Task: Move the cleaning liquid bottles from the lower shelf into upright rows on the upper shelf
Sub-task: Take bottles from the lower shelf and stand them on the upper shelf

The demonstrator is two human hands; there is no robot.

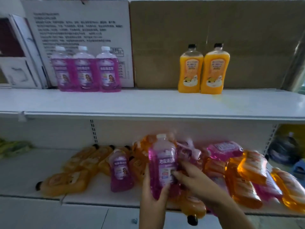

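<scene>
Both hands are on one purple bottle (162, 164) right in front of the lower shelf (33, 171). It's upright, white cap up, label facing the camera. The left hand (152, 194) cups it from below and the side, fingers curled around the bottom. The right hand (189, 177) comes in from the right with its fingers (176, 175) pressed against the label; it's a bit blurry, so can't tell how tight that grip is.

Behind it the lower shelf is a messy pile: orange bottles (66, 180) lying on their sides, more purple ones mixed in, and another purple bottle (120, 171) standing roughly upright just left of the held one.

On the upper shelf (148, 103), three purple bottles (85, 70) stand upright in a row, touching each other, in front of a white box (79, 27). Well to the right, two orange bottles (201, 70) stand side by side against a brown carton (231, 30).
</scene>
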